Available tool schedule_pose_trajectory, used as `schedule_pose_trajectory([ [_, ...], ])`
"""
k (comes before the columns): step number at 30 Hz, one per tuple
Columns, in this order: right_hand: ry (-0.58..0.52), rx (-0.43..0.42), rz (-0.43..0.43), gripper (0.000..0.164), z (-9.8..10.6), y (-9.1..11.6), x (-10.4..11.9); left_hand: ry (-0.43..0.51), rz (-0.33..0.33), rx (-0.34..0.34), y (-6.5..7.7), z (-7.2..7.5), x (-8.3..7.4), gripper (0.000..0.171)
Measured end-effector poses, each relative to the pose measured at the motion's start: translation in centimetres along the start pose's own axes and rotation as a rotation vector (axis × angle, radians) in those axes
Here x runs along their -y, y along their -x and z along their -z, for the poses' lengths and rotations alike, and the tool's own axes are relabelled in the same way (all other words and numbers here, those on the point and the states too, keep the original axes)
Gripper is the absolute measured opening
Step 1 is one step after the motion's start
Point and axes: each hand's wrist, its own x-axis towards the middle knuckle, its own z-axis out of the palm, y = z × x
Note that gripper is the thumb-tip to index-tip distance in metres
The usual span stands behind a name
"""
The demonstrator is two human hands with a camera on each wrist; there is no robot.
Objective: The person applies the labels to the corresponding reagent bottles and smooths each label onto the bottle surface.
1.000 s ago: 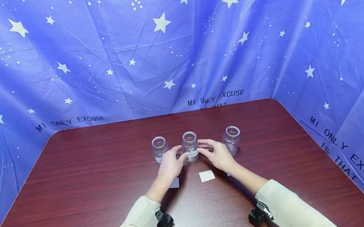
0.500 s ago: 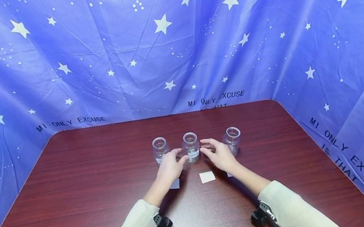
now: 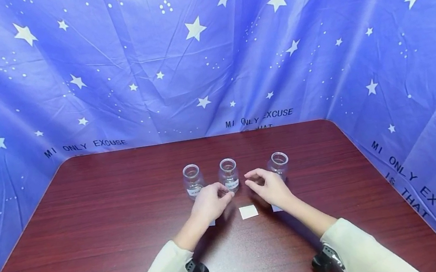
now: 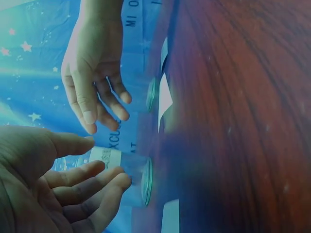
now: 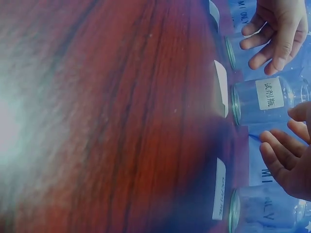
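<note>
Three clear glass jars stand upright in a row: a left jar, a middle jar and a right jar. A white label with handwritten characters is on the middle jar; the left jar bears a similar label. My left hand is in front of the gap between the left and middle jars, fingers loosely bent and holding nothing. Whether its fingertips touch the middle jar I cannot tell. Apart from the middle jar, my right hand hovers before the right jar, partly covering it, with relaxed fingers.
White folded cards stand on the brown table before the jars: a middle card, a right card with writing, and a left card mostly behind my left hand. A blue star-printed curtain hangs behind the table.
Both hands were at the middle jar's sides. My right hand has drawn away to the right and nearer me; the left has shifted slightly right and nearer, uncovering more of the left jar's label.
</note>
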Motion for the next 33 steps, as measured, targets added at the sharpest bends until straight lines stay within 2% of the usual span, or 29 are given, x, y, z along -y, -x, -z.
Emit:
schedule_pose_trajectory([
  [15, 0.092, 0.088, 0.062, 0.015, 2.6, 1.7, -1.5, 0.010, -0.099, 0.128, -0.2, -3.1, -2.4, 0.015],
  [20, 0.119, 0.138, 0.081, 0.014, 3.7, 2.5, -2.4, -0.020, -0.109, 0.152, -0.3, -4.0, -3.1, 0.018],
  [28, 0.190, 0.223, 0.043, 0.015, 6.0, 3.7, -3.9, -0.106, -0.150, 0.153, -0.7, -5.5, -4.1, 0.021],
  [33, 0.232, 0.235, 0.099, 0.015, 6.9, 4.2, -4.8, -0.169, -0.160, 0.169, -1.1, -6.5, -4.9, 0.021],
])
